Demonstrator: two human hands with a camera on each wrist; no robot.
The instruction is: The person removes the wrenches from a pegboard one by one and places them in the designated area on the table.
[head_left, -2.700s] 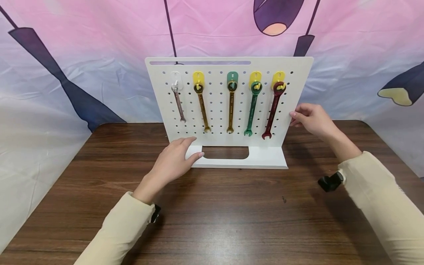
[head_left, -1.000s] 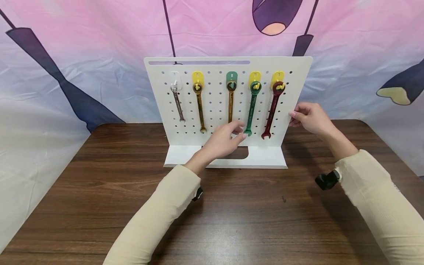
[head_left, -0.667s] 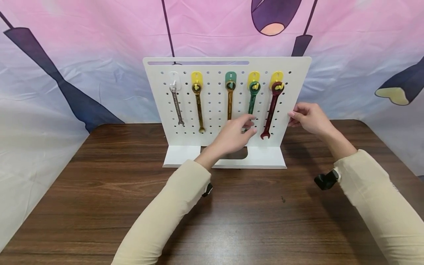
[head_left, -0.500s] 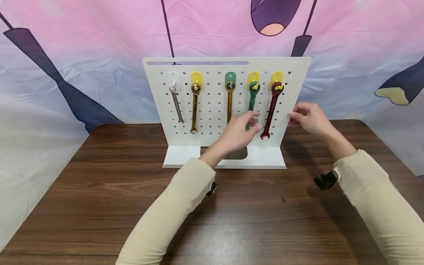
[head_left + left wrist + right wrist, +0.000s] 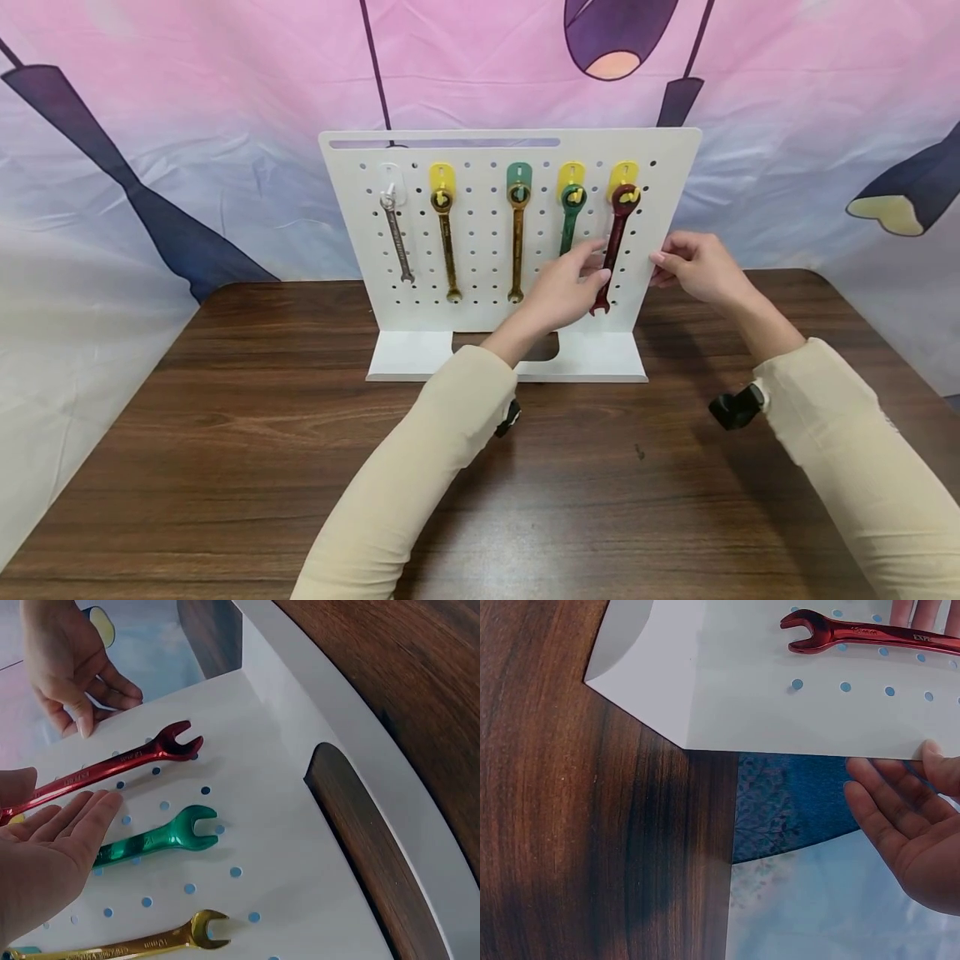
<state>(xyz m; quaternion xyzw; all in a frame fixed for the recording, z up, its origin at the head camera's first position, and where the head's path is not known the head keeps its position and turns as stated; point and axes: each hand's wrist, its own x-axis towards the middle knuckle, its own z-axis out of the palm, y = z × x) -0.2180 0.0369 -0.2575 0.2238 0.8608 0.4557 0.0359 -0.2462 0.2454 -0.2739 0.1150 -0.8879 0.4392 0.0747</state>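
The left hand (image 5: 572,287) has its fingers (image 5: 84,816) held straight and loose, gripping nothing; they hover in front of the green wrench (image 5: 161,838), between it and the red wrench (image 5: 124,761), and whether they touch either cannot be told. Both wrenches hang from hooks on the white pegboard (image 5: 487,242), the red one at the far right and the green one next to it. The right hand (image 5: 697,267) rests its fingers (image 5: 889,806) on the board's right edge, thumb in front and the others behind. Three more wrenches hang further left: gold (image 5: 517,242), yellow-brown (image 5: 447,243) and silver (image 5: 395,233). The board stands on its foot on the dark wooden counter (image 5: 225,433).
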